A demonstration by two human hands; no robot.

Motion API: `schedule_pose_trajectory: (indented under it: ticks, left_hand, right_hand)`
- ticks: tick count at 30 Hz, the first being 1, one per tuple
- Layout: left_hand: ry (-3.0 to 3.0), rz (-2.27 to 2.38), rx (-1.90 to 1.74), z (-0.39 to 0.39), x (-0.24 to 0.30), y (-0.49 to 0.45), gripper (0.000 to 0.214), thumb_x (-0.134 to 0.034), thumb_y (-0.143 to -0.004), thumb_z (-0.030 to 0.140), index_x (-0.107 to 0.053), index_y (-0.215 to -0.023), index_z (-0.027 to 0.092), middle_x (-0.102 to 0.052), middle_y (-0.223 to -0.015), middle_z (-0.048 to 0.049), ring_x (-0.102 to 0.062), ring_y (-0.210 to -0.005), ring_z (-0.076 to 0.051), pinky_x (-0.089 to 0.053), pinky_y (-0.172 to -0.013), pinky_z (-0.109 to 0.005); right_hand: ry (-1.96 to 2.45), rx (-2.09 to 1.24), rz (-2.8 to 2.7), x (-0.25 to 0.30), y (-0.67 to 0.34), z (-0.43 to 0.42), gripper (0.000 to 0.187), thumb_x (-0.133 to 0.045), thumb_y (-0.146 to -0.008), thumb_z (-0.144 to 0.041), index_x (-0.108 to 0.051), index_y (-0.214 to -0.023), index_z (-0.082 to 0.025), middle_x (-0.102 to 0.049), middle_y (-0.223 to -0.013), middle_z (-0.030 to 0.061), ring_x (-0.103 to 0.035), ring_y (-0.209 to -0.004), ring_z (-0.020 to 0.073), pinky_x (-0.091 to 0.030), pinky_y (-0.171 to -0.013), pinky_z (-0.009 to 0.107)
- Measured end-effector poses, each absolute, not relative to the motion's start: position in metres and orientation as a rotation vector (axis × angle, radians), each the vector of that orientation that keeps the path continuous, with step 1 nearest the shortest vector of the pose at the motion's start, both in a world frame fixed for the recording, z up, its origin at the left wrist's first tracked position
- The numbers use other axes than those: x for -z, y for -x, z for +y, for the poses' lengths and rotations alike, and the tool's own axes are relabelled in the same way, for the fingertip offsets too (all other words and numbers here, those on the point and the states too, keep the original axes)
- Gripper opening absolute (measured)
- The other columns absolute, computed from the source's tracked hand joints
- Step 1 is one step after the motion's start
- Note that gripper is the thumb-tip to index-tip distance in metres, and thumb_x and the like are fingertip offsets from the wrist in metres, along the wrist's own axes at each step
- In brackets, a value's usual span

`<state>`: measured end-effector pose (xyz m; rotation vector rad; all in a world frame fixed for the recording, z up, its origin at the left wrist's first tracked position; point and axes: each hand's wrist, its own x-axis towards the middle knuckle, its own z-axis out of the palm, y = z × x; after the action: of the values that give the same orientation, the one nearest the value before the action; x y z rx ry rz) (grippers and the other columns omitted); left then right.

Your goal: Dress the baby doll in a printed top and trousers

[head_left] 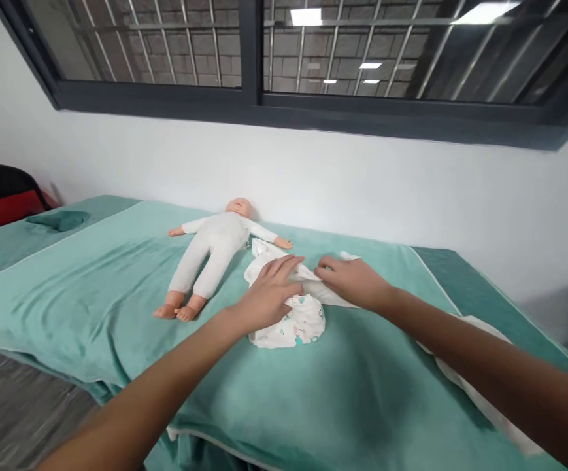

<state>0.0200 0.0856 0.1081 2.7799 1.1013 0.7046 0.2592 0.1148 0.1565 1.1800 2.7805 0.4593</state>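
Note:
A white cloth baby garment with a small coloured print (308,322) lies bunched on the green bed cover. My left hand (271,294) rests on it, palm down, with fingers stretched out over the fabric. To its right, my right hand (350,280) pinches a white part of the garment between thumb and fingers, stretching it slightly toward the right. Just behind and to the left lies a baby doll (217,239) on its back in a white suit, arms spread. One of the doll's hands is close to the garment's far edge.
A green cover (82,288) spreads over the bed. Another white cloth (480,379) lies at the right, partly hidden by my right forearm. A folded dark green cloth (58,220) and a red and black object (4,196) are at the far left. A white wall and barred window stand behind.

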Motion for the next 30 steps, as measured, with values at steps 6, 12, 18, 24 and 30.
schedule_pose_trajectory:
  ticks: [6,12,18,24,30]
  left_hand:
    - [-2.972,1.309,-0.443,0.089,-0.128,-0.066,0.035,-0.048,-0.089,0.008,-0.068,-0.111,0.027,-0.064,-0.107,-0.0099,-0.065,-0.100,-0.027,-0.047,-0.095,-0.045]
    - [-2.732,1.775,-0.685,0.065,-0.155,-0.087,0.033,-0.041,-0.093,0.016,-0.058,-0.120,0.026,-0.060,-0.117,-0.0103,-0.067,-0.085,-0.027,-0.046,-0.063,-0.035]
    - [-2.175,1.664,-1.408,0.024,-0.158,-0.115,0.030,-0.051,-0.088,0.016,-0.048,-0.117,0.024,-0.058,-0.123,-0.0105,-0.060,-0.117,-0.029,-0.052,-0.090,-0.040]
    - [-1.932,1.067,-1.398,-0.021,-0.137,-0.106,0.060,-0.067,-0.086,0.033,-0.040,-0.140,0.031,-0.046,-0.152,-0.0085,-0.048,-0.139,-0.026,-0.045,-0.111,-0.041]
    - [-1.503,1.004,-1.296,-0.019,-0.110,-0.085,0.075,-0.080,-0.074,0.039,-0.052,-0.140,0.020,-0.060,-0.140,-0.0136,-0.054,-0.135,-0.031,-0.041,-0.115,-0.048]
  right_hand:
    - [-1.497,-0.339,2.685,-0.178,-0.290,0.052,0.015,-0.046,-0.099,-0.023,-0.058,-0.107,-0.023,-0.070,-0.107,0.0078,-0.064,-0.073,0.0193,-0.028,-0.056,0.031]
    - [-2.071,0.261,2.536,-0.167,-0.339,0.043,0.025,-0.046,-0.098,-0.028,-0.059,-0.117,-0.019,-0.071,-0.116,0.0141,-0.066,-0.104,0.0301,-0.046,-0.082,0.035]
    - [-2.084,1.451,2.861,-0.131,-0.293,0.013,0.054,-0.062,-0.088,-0.029,-0.048,-0.140,-0.023,-0.062,-0.140,0.0078,-0.061,-0.122,0.0255,-0.047,-0.103,0.038]
    - [-1.619,2.891,2.485,-0.122,-0.257,-0.013,0.058,-0.075,-0.080,-0.041,-0.058,-0.135,-0.028,-0.064,-0.140,0.0046,-0.060,-0.126,0.0272,-0.051,-0.102,0.039]
    - [-1.404,2.920,2.427,-0.115,-0.254,-0.022,0.064,-0.086,-0.070,-0.033,-0.064,-0.129,-0.023,-0.071,-0.126,0.0061,-0.063,-0.120,0.0285,-0.048,-0.104,0.042]
